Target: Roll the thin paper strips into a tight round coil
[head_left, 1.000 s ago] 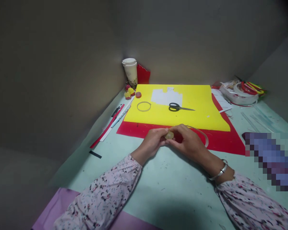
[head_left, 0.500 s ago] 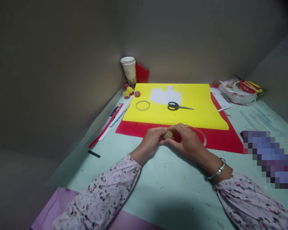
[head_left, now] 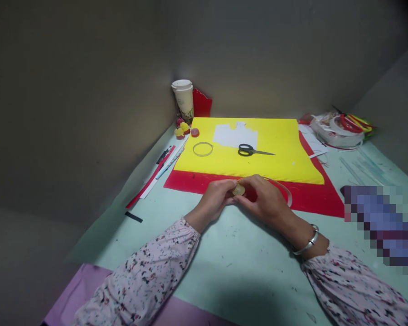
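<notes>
Between the fingertips of both hands is a small yellowish-tan paper coil, round and roughly palm-narrow. My left hand pinches its left side with the thumb on top. From the right, my right hand grips it with thumb and forefinger, the hand arched over it. A thin pale strip loops out behind my right hand over the red sheet; whether it joins the coil is hidden. Past the hands, black-handled scissors lie on the yellow sheets, beside a ring of thin strip.
A lidded cup stands at the back left, near small yellow-and-red pieces. Strips and a pen lie along the left. A filled plastic container with red-handled scissors sits back right. A blurred-out object lies at right.
The coil has tilted slightly in my fingers, so more of its face shows. Both hands stay in nearly the same place.
</notes>
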Demonstrator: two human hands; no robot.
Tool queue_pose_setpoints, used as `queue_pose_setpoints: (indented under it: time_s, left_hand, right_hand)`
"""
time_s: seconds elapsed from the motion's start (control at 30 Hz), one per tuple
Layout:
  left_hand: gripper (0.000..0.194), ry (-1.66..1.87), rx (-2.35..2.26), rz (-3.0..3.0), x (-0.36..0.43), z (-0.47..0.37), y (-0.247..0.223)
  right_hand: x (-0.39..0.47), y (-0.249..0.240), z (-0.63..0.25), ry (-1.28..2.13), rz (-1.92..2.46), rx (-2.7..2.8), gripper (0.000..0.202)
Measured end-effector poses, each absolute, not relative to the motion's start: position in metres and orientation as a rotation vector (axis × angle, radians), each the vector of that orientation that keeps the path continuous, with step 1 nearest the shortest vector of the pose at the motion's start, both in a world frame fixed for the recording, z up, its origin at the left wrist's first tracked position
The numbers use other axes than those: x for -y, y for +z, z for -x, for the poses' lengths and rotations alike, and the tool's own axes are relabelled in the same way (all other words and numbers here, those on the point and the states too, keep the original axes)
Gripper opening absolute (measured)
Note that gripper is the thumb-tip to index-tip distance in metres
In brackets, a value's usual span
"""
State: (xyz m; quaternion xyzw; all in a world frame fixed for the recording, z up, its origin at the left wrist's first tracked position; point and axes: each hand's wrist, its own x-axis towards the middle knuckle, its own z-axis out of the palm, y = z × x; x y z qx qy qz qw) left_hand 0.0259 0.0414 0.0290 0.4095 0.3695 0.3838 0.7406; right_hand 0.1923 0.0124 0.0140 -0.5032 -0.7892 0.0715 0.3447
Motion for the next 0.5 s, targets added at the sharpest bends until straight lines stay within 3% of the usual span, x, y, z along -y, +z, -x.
queue_pose_setpoints:
  time_s: [0.13,0.5]
  left_hand:
    - [0.015,0.846,-0.855,-0.953,-0.0409,-0.028,0.0275]
    - [0.018,0.84,-0.854,-0.917,-0.0393,-0.028,0.0277]
  right_hand:
    - [-0.0107,0.012,-0.1918,0.116,1.297,2.064,0.048]
    - [-0.0108,0.0172,-0.1894,0.166,1.328,2.062,0.021]
